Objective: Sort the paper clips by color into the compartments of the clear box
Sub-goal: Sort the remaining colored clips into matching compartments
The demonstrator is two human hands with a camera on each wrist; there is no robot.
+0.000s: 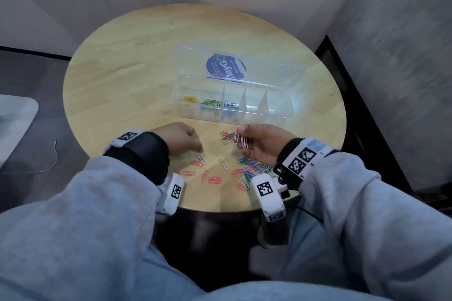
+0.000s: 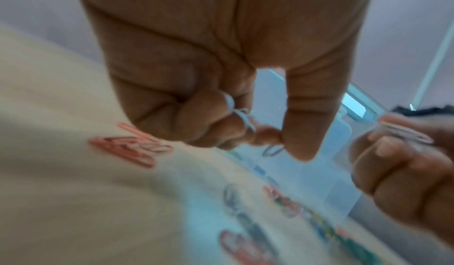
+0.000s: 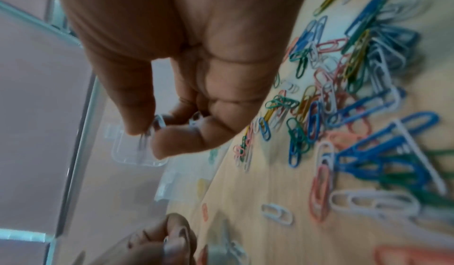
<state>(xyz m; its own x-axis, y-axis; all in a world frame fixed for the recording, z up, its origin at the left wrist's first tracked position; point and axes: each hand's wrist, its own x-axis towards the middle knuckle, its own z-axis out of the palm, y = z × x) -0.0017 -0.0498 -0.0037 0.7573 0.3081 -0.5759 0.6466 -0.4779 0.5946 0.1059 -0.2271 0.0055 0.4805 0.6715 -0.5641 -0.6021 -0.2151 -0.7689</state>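
Observation:
The clear box stands open at mid-table, its lid folded back. Its left compartments hold yellow clips, green clips and blue clips. My left hand is low over the table, with white clips tucked in its curled fingers and another pinched at the thumb tip. My right hand hovers in front of the box and pinches a small bunch of white clips that hang down. The right wrist view shows the same pinch on the white clips.
A mixed pile of clips lies under my right wrist, and a smaller pile sits between my hands. Pink clips and a lone white clip are scattered near the round table's front edge. Walls stand close behind.

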